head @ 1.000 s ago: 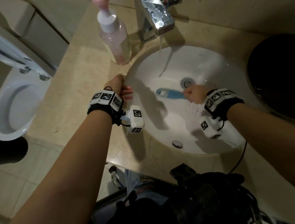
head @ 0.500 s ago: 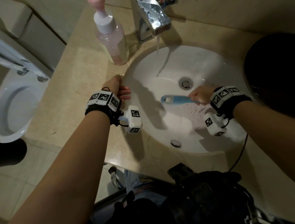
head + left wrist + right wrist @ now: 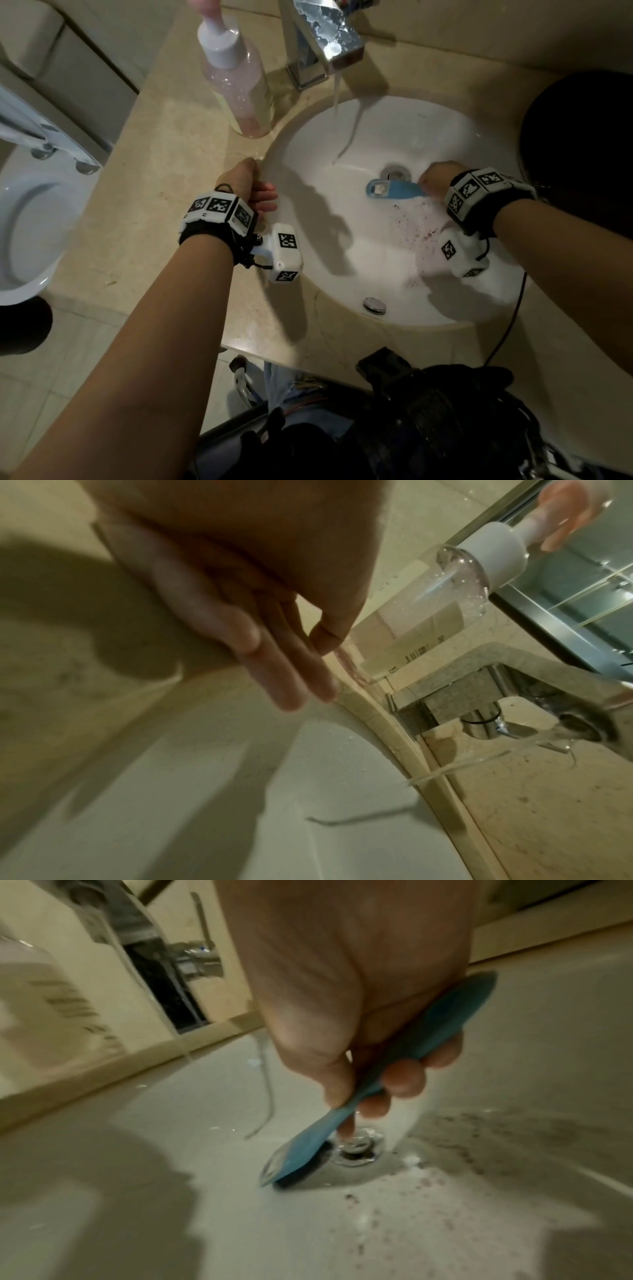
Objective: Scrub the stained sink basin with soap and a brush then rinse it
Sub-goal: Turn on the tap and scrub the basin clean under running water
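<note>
Beige stone counter surrounds a white sink basin with the faucet running a thin stream into it and a soap bottle standing just left of the faucet. Beside the drain, the right hand wraps its fingers around the handle of a blue brush, bristles down. Purple specks lie just on the near side of the drain. Best to work the brush over those specks in short, firm strokes, letting the water carry residue to the drain. Left of the drain, the left hand rests on the basin's rim, fingers extended together, holding nothing.
</note>
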`<state>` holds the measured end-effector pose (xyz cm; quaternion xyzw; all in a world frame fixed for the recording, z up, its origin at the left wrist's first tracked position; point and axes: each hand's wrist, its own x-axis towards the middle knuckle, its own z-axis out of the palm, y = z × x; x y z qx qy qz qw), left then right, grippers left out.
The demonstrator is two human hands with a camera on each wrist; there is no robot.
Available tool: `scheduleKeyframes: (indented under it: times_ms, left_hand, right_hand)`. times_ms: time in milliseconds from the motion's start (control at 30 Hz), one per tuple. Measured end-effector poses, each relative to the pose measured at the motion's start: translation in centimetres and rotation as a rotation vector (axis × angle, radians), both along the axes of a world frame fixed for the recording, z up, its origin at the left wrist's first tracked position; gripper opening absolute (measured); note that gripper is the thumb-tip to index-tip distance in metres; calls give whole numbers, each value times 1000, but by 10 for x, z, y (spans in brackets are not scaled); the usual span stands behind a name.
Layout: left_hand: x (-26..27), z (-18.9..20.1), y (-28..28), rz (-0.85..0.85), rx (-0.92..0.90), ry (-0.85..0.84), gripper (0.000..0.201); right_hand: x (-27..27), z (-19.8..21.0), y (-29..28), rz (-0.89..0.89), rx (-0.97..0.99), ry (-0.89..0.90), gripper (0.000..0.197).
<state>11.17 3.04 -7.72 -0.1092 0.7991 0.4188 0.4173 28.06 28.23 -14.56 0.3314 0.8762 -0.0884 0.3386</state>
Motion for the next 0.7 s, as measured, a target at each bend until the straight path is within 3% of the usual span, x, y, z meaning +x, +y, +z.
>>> scheduleKeyframes:
  times_ms: [167,233,367,467,633,700]
  left_hand:
    - [0,1,0,7,-3,-4,39]
    - [0,1,0,11,-5,-4,39]
    - [0,1,1,12,-15,3,40]
    - [-1,1,1,19,-7,-10,39]
    - [-1,2,2,9,-5,-21,40]
    - [0,3,3,7,-14,-25,38]
  right_hand:
    - [-11,10,-61,198,-508,6,35]
    - [-17,6,-74,270,-519,41,36]
    - [-32,4,-82,188,-334,203,37]
    - [-32,-3,-84,124,-309,111,35]
    - [-8,-4,-84,-101,-938,-214,30]
    - [-6,-5,-78,6,-878,-216,27]
